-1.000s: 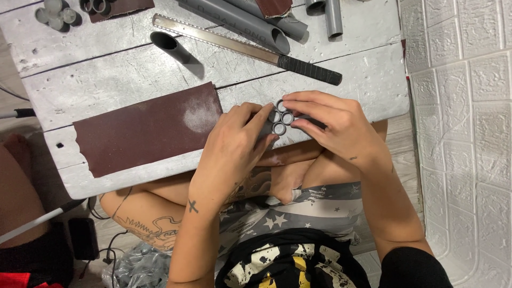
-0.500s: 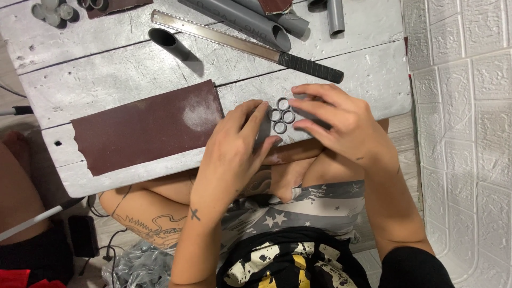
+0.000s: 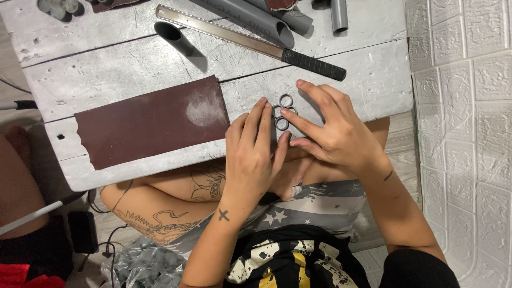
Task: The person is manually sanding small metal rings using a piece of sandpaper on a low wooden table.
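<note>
Left hand (image 3: 250, 154): lay flat on the counter (image 3: 106, 74), fingers loose, fingertips touching the grey rings (image 3: 282, 112).
Right hand (image 3: 333, 130): unclenched — fingertips pressed on the rings.
Sandpaper sheet (image 3: 152, 120): just left of the left hand.
Saw (image 3: 250, 41): beyond both hands.

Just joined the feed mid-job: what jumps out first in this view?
Both hands meet at the near edge of the white board: the left hand and right hand press around a small cluster of grey rings. To the left lies a dark red sandpaper sheet with a pale worn patch. Behind, a long saw lies diagonally beside grey pipes.
</note>
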